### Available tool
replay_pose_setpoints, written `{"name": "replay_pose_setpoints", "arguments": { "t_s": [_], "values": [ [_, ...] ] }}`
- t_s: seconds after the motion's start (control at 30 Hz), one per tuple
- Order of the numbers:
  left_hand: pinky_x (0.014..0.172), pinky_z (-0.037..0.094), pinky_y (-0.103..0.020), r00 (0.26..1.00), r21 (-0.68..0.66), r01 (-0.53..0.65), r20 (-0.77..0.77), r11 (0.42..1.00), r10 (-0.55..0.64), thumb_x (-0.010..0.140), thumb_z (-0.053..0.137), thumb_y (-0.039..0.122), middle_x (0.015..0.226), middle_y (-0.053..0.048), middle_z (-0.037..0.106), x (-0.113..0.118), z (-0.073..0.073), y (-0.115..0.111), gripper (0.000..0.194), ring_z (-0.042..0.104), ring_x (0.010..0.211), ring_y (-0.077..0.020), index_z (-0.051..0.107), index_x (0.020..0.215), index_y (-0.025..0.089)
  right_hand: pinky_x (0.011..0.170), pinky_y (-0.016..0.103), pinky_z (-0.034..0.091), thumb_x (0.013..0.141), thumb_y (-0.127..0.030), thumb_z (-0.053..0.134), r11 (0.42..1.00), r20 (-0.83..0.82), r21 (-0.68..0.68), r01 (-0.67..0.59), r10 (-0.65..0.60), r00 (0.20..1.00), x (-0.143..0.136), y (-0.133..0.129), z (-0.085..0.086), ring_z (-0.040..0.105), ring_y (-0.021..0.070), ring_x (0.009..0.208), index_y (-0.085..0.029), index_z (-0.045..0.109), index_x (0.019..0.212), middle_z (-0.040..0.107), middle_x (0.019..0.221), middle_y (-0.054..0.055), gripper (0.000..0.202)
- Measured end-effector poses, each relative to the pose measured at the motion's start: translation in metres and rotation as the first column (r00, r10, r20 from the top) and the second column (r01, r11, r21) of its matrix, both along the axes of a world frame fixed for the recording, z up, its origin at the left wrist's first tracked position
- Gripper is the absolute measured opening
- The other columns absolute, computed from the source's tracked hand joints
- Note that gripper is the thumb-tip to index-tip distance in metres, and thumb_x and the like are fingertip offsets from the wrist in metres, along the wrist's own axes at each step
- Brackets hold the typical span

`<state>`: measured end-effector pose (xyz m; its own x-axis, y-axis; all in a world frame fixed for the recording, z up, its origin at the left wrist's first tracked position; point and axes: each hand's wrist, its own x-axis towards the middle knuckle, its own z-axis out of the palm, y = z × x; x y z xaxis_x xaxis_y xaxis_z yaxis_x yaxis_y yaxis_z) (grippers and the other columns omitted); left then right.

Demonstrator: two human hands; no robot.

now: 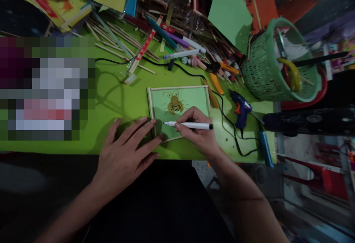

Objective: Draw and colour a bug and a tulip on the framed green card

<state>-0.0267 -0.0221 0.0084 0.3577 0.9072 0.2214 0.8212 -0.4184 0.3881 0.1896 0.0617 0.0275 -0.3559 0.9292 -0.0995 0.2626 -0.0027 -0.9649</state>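
Grips in the right hand (196, 129) a pen (198, 125), likely light, stiff and smooth, best pinched near the tip; spreads the left hand (129, 146) by the card (192, 100).

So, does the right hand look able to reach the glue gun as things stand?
Probably: only low things like the black cord lie between the right hand and the glue gun, though the white marker that hand holds may hinder grasping.
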Motion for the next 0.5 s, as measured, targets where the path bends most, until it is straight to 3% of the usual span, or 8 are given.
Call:
{"name": "replay_pose_setpoints", "arguments": {
  "t_s": [0.5],
  "values": [
    [0.114, 0.028, -0.064, 1.0, -0.001, -0.004, -0.001, 1.0, 0.004, 0.094, 0.062, 0.035, 0.149, -0.004, 0.055, -0.0003, -0.0017, -0.0006, 0.032, 0.055, 0.133, -0.0322, 0.064, 0.126, 0.034, 0.051, 0.023, 0.036, 0.083, -0.029, 0.074, 1.0, 0.038, 0.006, -0.013, 0.013, 0.999, -0.0009, 0.0008, 0.0016, 0.049, 0.0087, 0.058, -0.022, 0.061, 0.084, 0.06, 0.072, -0.004, 0.016]
  ]
}}
